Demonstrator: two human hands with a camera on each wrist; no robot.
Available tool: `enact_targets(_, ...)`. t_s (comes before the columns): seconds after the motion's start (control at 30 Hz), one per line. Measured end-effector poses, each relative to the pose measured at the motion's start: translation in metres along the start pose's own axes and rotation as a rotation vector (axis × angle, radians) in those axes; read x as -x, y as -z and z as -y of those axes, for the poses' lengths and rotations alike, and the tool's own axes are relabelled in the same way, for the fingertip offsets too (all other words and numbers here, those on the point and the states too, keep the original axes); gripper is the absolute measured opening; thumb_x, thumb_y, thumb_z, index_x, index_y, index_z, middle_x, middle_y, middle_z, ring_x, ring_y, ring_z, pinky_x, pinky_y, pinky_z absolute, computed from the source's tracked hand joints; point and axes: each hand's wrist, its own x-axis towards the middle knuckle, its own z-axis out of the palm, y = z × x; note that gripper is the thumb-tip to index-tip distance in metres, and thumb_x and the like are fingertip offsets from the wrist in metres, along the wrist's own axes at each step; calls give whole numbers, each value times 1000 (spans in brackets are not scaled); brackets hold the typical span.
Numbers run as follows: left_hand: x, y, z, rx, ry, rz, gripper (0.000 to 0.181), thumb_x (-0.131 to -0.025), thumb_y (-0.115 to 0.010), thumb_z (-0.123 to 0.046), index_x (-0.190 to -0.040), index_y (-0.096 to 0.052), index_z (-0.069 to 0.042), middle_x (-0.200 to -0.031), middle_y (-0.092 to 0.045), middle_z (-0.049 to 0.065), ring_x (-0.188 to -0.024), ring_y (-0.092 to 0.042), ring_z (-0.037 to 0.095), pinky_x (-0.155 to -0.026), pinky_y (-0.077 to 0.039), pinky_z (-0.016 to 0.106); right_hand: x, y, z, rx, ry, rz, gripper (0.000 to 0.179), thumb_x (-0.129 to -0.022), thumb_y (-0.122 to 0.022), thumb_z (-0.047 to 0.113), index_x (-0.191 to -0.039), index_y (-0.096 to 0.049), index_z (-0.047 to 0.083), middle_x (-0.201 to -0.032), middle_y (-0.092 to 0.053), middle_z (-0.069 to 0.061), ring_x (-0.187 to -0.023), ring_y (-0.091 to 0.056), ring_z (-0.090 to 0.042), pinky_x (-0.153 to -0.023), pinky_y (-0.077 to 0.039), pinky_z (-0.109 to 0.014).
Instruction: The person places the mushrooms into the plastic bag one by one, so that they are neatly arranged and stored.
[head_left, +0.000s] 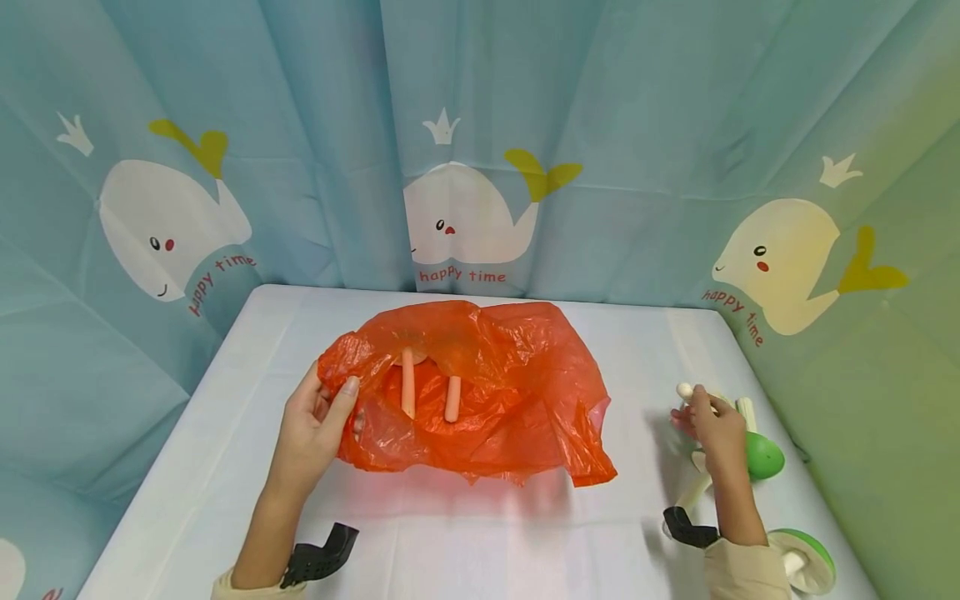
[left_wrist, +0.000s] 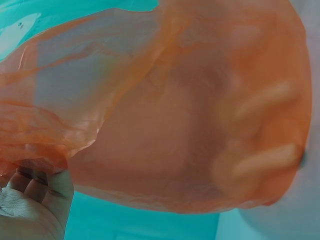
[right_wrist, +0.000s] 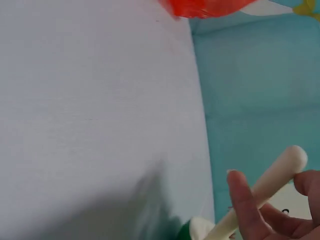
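My left hand (head_left: 311, 425) grips the left side of the rim of a thin red plastic bag (head_left: 525, 342), whose mouth gapes. Two pinkish-orange sticks (head_left: 408, 383) lie inside it, along with a pale tan piece partly hidden by the film. In the left wrist view, elongated shapes (left_wrist: 267, 162) show blurred through the bag. Over at the right, my right hand (head_left: 720, 433) pinches a white stick with a rounded end (right_wrist: 280, 172) between thumb and fingers, raised above the table.
Around the right forearm lie a green rounded piece (head_left: 765, 457), a green-capped piece with a white underside (head_left: 802, 562) and several whitish pieces (head_left: 746, 412). The white table (head_left: 622, 533) ends at a blue whale-print curtain (head_left: 637, 125).
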Motion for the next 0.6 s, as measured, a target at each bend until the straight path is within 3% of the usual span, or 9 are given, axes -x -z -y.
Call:
enact_targets(0.13, 0, 0, 0, -6, 6, -4, 37, -95, -52, 0, -130, -43, 5, -114, -56, 14, -89, -62, 15, -72, -54, 26, -9, 7, -5, -173, -21, -8, 53, -91, -54, 50, -107, -55, -1, -75, -66, -2, -69, -69, -12, -65, -55, -26)
enact_targets(0.37, 0, 0, 0, -6, 6, -2, 37, -95, -52, 0, -130, -43, 5, -114, -56, 12, -92, -62, 16, -73, -54, 28, 13, 3, 25, -486, -39, 165, 47, -95, -46, 44, -100, -53, -1, -79, -64, -9, -75, -69, -19, -74, -54, -29)
enact_targets(0.6, 0, -1, -1, -24, 14, -14, 36, -95, -52, -1, -128, -43, 5, -111, -56, 11, -87, -62, 16, -70, -55, 27, 18, -4, 33, -559, -14, 207, 43, -95, -50, 43, -104, -59, 2, -83, -58, -9, -76, -69, -22, -75, -54, -33)
